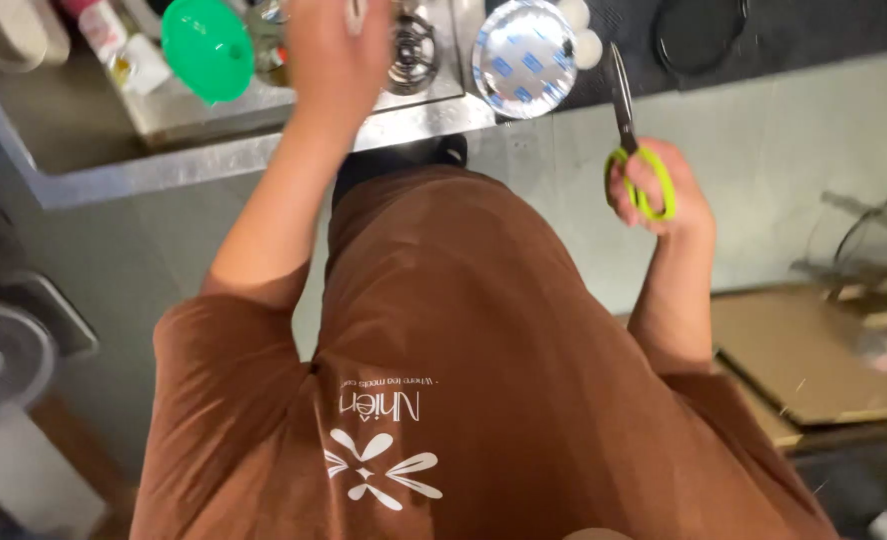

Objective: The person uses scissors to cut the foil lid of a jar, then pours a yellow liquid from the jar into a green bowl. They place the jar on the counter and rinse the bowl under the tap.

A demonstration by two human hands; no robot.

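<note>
Brown cotton fills the near view: the person's short-sleeved shirt (444,350), seen from above, with a pale printed flower low on the chest. Both arms reach forward from it. The right hand (659,190) is raised just short of the worktop, its grip curled tight through the lime-green plastic loops of a pair of scissors (629,140). The dark blades lie together and point away from the body, probably for safety. They end beside a round, foil-lidded container (526,55) on the grey steel worktop (264,150). The left hand (336,50) is blurred over the sink's metal drain (414,50); something thin may sit at its fingertips, but I cannot tell whether its grip is closed. Farther left lies a bright green plastic funnel (207,45).
</note>
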